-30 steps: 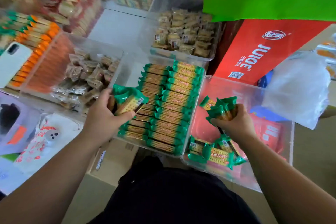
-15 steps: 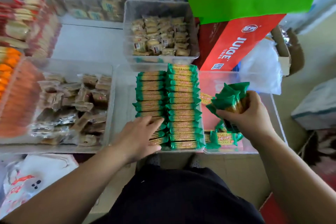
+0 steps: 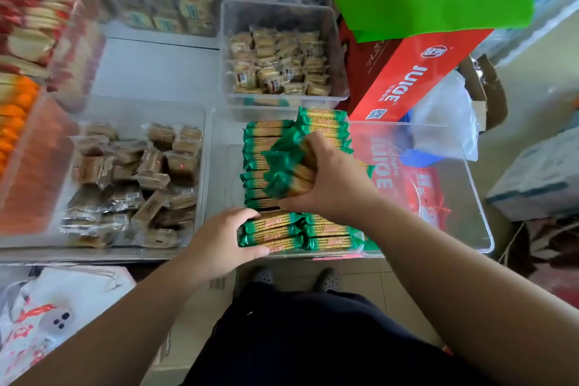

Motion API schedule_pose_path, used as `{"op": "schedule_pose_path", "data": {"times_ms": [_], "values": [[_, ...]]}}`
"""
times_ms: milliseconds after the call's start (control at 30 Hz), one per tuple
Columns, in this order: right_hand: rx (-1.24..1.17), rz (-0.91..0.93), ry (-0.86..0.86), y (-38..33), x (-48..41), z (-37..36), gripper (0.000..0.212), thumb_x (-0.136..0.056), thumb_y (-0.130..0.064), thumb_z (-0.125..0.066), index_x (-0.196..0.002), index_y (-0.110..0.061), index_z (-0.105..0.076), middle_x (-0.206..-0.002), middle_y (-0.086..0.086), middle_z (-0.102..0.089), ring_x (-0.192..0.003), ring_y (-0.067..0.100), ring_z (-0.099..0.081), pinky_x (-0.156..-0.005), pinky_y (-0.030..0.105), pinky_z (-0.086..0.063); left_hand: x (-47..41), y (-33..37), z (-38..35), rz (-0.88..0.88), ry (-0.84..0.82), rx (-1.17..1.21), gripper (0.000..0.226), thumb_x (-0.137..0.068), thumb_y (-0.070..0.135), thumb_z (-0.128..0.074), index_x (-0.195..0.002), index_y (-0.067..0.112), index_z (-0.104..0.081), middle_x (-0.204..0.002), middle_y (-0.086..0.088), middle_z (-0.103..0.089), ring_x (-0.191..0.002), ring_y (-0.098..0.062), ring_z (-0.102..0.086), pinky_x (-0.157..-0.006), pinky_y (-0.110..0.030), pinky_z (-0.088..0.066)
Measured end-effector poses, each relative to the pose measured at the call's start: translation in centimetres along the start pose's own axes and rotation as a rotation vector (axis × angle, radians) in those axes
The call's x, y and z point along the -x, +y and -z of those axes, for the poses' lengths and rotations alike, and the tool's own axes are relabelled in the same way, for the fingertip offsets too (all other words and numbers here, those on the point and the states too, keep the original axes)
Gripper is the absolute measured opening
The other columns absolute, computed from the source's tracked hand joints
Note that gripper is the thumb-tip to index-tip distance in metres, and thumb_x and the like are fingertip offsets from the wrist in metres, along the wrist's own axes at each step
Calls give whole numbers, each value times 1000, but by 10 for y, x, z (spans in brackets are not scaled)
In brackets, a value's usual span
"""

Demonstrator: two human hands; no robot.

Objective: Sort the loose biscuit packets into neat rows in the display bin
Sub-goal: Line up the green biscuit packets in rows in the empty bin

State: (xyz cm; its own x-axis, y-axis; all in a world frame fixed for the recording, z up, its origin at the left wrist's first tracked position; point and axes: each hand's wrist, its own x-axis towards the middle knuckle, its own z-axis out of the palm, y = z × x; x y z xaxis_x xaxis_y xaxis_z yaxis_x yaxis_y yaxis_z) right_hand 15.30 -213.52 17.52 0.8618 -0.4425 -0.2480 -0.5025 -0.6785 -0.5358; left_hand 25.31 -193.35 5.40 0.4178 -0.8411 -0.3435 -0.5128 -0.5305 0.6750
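The clear plastic display bin [image 3: 223, 172] holds green-ended biscuit packets [image 3: 326, 124] lying flat in 2 rows running near to far along its right side; the right hand [image 3: 333, 186] grips a loose bunch [image 3: 286, 174] tilted over the left row; the left hand [image 3: 224, 240] holds the nearest packets [image 3: 275, 230] of that row.

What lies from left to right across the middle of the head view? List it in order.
Orange packets → brown packets → green biscuit packets in rows → clear bin → grey box.
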Motion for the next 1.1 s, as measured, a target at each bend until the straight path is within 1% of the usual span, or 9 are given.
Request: {"op": "schedule_pose_path", "data": {"times_ms": [100, 267, 400, 467, 567, 800, 900, 1000, 1100], "values": [[200, 75, -74, -13, -20, -19, 81, -61, -53, -85, -123, -28, -40, -103, -9, -60, -89, 17, -60, -73, 36, -54, 2, 1, 3, 9, -14, 10, 62, -84, 48, -78, -139, 29, -55, -125, 11, -63, -109, -7, -58, -87, -23, -48], [472, 174, -215, -14, -43, -50, 81, -68, -56, -79, -129, -24, -36, -114, -4, -57, -107, 24, -59, -91, 43, -46, 14, 2, -5, 78, 46, 65, 66, -87, 43, -78, -143, 24, -49, -122, 17, -53, -105, 0, -51, -74, -1, -37], [501, 155, -274, -4, -47, -58, 90, -71, -64, -76, -139, -24, -33, -132, -2, -55, -120, 26, -55, -102, 49, -43, 16, -1, -14, 282, 260, 239, 51, -83, 45, -80, -115, 24, -46, -112, 8, -58, -99, -12, -61, -80, -20, -49], [528, 185, -280, -1, -45, -59, 92, -72, -71, -71, -141, -25, -32, -135, -3, -54, -123, 25, -53, -106, 50, -40, 14, 2, -11, 329, 310, 442, 50, -87, 45, -77, -120, 25, -45, -119, 6, -58, -101, -13, -64, -89, -35, -54], [575, 224, -256, 4, -38, -62, 97, -73, -81, -59, -146, -25, -31, -141, -4, -51, -128, 24, -49, -112, 49, -34, 4, 16, 3, 307, 260, 691, 46, -92, 43, -71, -130, 31, -47, -123, 7, -62, -100, -9, -68, -87, -39, -60], [493, 212, -278, 19, -30, -52, 106, -78, -87, -45, -159, -26, -13, -159, -4, -35, -145, 26, -28, -122, 52, -16, -21, 21, 12, 327, 197, 632, 35, -96, 35, -70, -126, 34, -52, -110, 5, -71, -87, -17, -74, -80, -48, -62], [402, 285, -202, 34, -22, -46, 78, -88, -69, -56, -154, -34, -34, -154, -8, -42, -141, 22, -36, -118, 48, -25, -29, 16, 14, 330, 203, 669, 26, -97, 29, -68, -121, 28, -59, -106, 4, -73, -86, -15, -74, -78, -47, -61], [357, 361, -88, 52, -15, -49, 45, -84, -47, -75, -125, -28, -68, -124, -4, -62, -117, 26, -56, -101, 52, -44, -34, 19, 20, 298, 229, 627, 17, -100, 39, -61, -105, 23, -64, -96, 6, -73, -82, -5, -69, -73, -32, -51], [351, 355, -42, 56, -11, -53, 38, -80, -40, -80, -113, -23, -74, -108, -3, -66, -102, 28, -58, -91, 50, -48, -38, 20, 26, 298, 267, 544, 30, -96, 49, -61, -93, 20, -67, -89, 5, -72, -82, -11, -68, -68, -30, -49]]}}
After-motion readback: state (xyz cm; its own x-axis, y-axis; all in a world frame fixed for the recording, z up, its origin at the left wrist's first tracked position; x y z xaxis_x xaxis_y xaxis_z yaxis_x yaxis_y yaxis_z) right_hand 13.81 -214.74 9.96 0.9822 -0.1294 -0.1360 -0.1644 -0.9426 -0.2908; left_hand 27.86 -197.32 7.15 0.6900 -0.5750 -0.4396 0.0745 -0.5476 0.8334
